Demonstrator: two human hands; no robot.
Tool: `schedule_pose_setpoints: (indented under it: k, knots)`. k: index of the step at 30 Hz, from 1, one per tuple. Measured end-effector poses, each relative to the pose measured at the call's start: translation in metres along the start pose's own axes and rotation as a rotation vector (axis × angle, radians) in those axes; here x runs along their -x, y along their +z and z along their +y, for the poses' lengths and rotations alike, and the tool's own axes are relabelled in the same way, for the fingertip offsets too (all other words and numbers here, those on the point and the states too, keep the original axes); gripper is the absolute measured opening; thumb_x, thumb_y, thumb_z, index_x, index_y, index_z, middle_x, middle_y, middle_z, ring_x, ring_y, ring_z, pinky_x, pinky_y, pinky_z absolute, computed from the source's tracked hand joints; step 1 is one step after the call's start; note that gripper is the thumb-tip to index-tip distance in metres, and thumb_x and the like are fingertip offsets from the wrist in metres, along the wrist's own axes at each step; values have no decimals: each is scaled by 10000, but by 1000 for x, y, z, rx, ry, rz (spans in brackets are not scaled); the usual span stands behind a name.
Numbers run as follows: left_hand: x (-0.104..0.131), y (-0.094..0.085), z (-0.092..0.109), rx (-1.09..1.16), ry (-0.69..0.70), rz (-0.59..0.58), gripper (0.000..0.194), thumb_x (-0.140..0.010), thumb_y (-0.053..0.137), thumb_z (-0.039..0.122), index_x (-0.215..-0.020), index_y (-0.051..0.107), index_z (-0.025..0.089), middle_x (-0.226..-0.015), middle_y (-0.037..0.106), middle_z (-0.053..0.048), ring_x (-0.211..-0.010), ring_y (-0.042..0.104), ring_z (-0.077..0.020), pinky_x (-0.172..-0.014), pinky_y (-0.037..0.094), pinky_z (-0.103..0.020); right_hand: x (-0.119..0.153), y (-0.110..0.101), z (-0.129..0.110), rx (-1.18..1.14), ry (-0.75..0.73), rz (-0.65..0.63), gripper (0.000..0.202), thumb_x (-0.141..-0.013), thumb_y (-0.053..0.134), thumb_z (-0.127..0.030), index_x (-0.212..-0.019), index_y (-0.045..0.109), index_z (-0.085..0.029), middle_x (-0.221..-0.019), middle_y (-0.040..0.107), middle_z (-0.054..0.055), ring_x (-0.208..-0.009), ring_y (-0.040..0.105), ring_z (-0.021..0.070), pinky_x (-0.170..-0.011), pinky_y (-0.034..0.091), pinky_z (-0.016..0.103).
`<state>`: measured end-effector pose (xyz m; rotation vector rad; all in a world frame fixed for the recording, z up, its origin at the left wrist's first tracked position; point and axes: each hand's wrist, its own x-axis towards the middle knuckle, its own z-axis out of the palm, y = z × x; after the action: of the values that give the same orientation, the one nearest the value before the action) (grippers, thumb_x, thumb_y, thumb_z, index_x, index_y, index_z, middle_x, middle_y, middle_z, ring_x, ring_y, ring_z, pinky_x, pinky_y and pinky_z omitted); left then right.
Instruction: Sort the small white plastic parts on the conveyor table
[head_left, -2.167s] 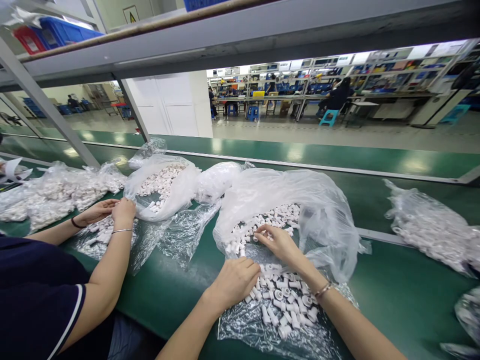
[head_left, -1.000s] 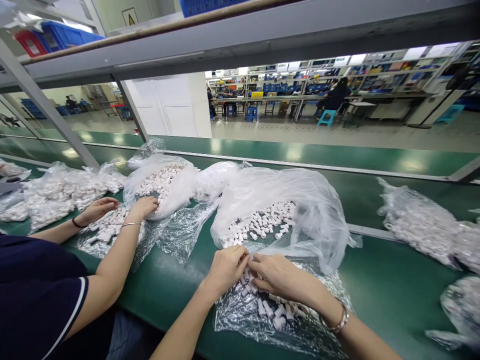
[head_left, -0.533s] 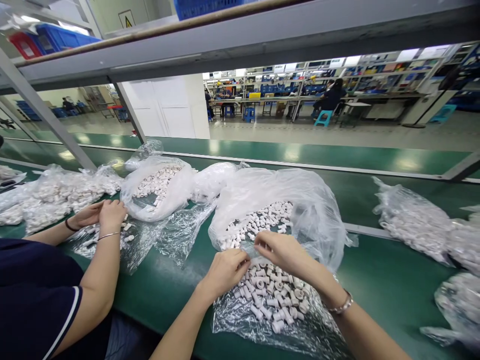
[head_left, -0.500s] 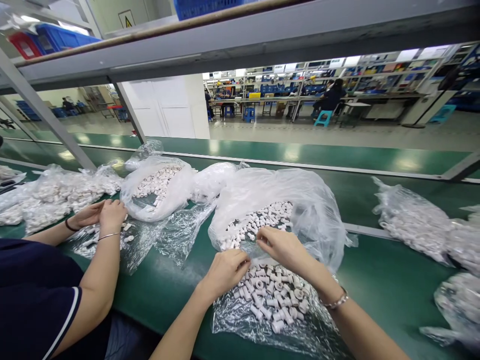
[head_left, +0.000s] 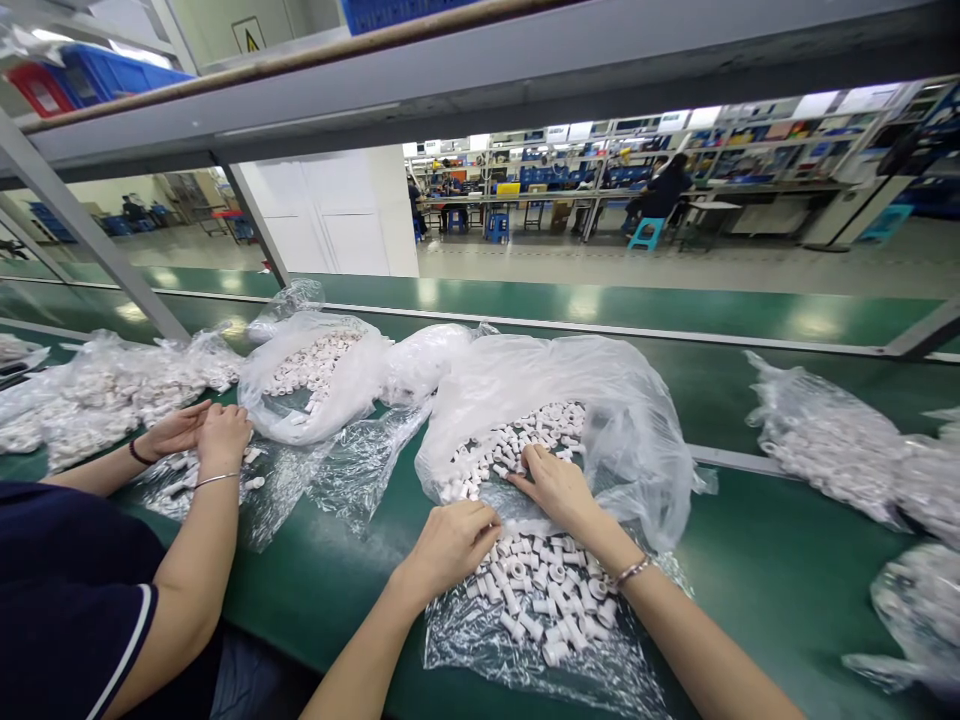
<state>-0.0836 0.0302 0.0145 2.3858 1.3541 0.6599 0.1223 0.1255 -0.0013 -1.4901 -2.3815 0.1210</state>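
Note:
Small white plastic fittings (head_left: 540, 425) lie inside an open, translucent bag (head_left: 637, 410) on the green bench. Larger white fittings (head_left: 551, 590) are spread on a clear plastic sheet (head_left: 480, 640) nearer to me. My right hand (head_left: 559, 487) reaches over the bag's opening, thumb and fingertips near the small fittings; whether it grips one is hidden. Just left of it, my left hand (head_left: 454, 545) is closed in a pinch beside the larger fittings. What its fingertips hold is too small to make out.
On the left, a person's hands (head_left: 199, 430) work over another pile. Filled bags (head_left: 105, 390) lie at the far left, more bags (head_left: 832, 440) at the right. A second open bag (head_left: 352, 380) stands behind the person's hands. A metal shelf (head_left: 480, 95) spans overhead.
My right hand has moved slightly up and forward, further over the small fittings in the bag. My left hand has stayed nearly in place.

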Motion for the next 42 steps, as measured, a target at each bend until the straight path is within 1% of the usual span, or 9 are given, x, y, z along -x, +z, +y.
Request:
schedule_pose_setpoints:
  k: [5, 9, 13, 16, 20, 25, 30, 37, 42]
  knots:
    - [0, 0, 0, 9, -3, 10, 190, -998, 466, 291, -903, 617, 225, -858, 679, 6, -797, 636, -145, -667, 436, -225, -4, -6, 3, -146, 66, -16, 211, -929, 560, -385, -822, 517, -209, -769, 622, 24, -663, 586, 180, -543, 331, 267]
    - [0, 0, 0, 4, 0, 12, 205, -1004, 453, 301, -903, 614, 223, -861, 678, 1, -803, 634, -154, -666, 424, -236, -9, -25, 1, -916, 255, -149, 388, -896, 540, -569, -763, 526, -204, -683, 584, 1, -554, 513, 136, -496, 377, 252]
    - [0, 1, -1, -4, 4, 6, 195, -1001, 460, 297, -893, 604, 222, -856, 675, 7, -805, 632, -153, -664, 410, -237, -11, -38, -2, -1391, 263, -208, 363, -880, 545, -564, -926, 555, -204, -967, 644, 61, -767, 613, 166, -596, 488, 268]
    - [1, 2, -1, -3, 8, 1, 187, -1000, 462, 293, -904, 606, 221, -867, 681, 2, -817, 635, -156, -676, 412, -237, -11, -37, -3, -1334, 209, -202, 310, -896, 551, -511, -976, 549, -212, -926, 620, 31, -762, 590, 156, -637, 478, 271]
    - [0, 2, -1, -17, 11, -7, 185, -999, 461, 284, -907, 609, 219, -869, 683, -1, -818, 638, -158, -668, 407, -236, -6, -22, -5, -705, 126, -57, 211, -892, 585, -421, -914, 572, -211, -719, 552, -20, -654, 522, 156, -622, 399, 269]
    - [-1, 3, -2, -31, 25, -11, 158, -992, 476, 277, -920, 605, 222, -884, 688, 7, -842, 641, -162, -684, 405, -239, 1, 0, -11, -235, -50, -60, 199, -925, 546, -321, -1085, 571, -205, -1048, 661, 62, -806, 626, 197, -695, 408, 283]
    - [0, 5, -3, -45, 32, -13, 166, -994, 469, 276, -913, 603, 221, -875, 686, 4, -833, 638, -165, -679, 400, -241, -2, -1, -11, -321, -43, -79, 141, -924, 558, -319, -1001, 598, -208, -867, 660, 26, -750, 609, 182, -660, 403, 266]
    - [0, 5, -3, -39, 32, -17, 192, -1004, 455, 292, -908, 603, 218, -866, 684, 3, -815, 635, -159, -662, 390, -239, -12, -32, -3, -1325, 253, -233, 459, -880, 497, -632, -693, 364, -234, -546, 234, -101, -418, 147, 75, -382, 138, 211]
    - [0, 7, -4, -41, 34, -19, 195, -1006, 450, 299, -919, 605, 219, -875, 686, 1, -817, 634, -160, -664, 390, -239, -12, -44, 2, -1384, 235, -254, 452, -927, 359, -661, -821, 447, -230, -609, 347, -78, -414, 116, 80, -344, 146, 220]
